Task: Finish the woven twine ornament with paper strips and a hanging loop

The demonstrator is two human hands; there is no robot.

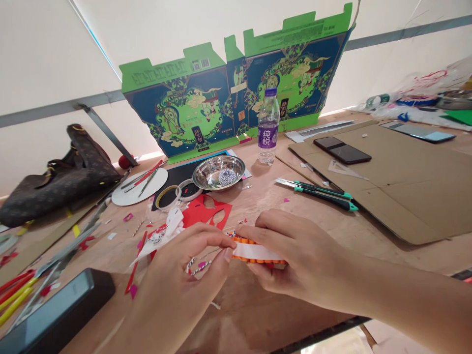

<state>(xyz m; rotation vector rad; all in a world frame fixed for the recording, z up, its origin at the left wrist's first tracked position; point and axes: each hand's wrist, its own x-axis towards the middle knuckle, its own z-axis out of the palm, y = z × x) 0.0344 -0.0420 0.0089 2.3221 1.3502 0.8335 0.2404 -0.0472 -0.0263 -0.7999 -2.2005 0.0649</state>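
Observation:
An orange scalloped craft piece [258, 251] with a white strip along its side is held above the table, between both hands. My right hand [291, 246] grips it from the right, fingers over the top and thumb side underneath. At its left end, the thumb and forefinger of my left hand [195, 260] pinch the tip of the white strip. Black-and-white twisted string [201, 268] shows beneath my left fingers. Red cut paper [206, 211] and a crumpled white wrapper [165, 231] lie just beyond my left hand. My fingers partly cover the orange piece.
A steel bowl [201, 173] holds a ball of string, with tape rolls [167, 197] beside it. Behind stand a water bottle [268, 132] and a green-blue carton [191, 108]. Utility knives [320, 194] lie near a cardboard sheet [416, 196] bearing a phone [342, 149]. Scissors [16, 295] lie left.

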